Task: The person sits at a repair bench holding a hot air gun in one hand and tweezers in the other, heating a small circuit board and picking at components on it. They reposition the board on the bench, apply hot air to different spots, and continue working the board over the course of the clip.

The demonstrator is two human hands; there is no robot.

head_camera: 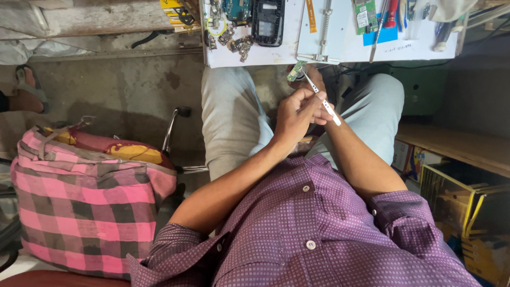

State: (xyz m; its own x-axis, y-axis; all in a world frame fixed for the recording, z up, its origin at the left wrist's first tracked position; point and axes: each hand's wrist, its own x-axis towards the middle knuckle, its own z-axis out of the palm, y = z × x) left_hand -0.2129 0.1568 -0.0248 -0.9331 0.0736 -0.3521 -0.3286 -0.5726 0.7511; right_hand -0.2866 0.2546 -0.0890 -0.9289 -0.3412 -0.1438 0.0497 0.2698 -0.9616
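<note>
My hands are together over my lap, just below the edge of a white worktable (345,50). My left hand (294,114) is closed around a pair of white tweezers (325,103), whose tip points up toward a small green circuit board (297,70). My right hand (317,81) sits behind the left one, mostly hidden, and its fingers pinch that small board. I wear a purple dotted shirt and light grey trousers.
The worktable carries a black phone frame (267,22), loose circuit boards (236,43), a green board (365,15) and hand tools. A pink checked bag (79,196) lies on a seat at the left. Cardboard boxes (467,207) stand at the right. Another person's sandalled foot (26,90) is at far left.
</note>
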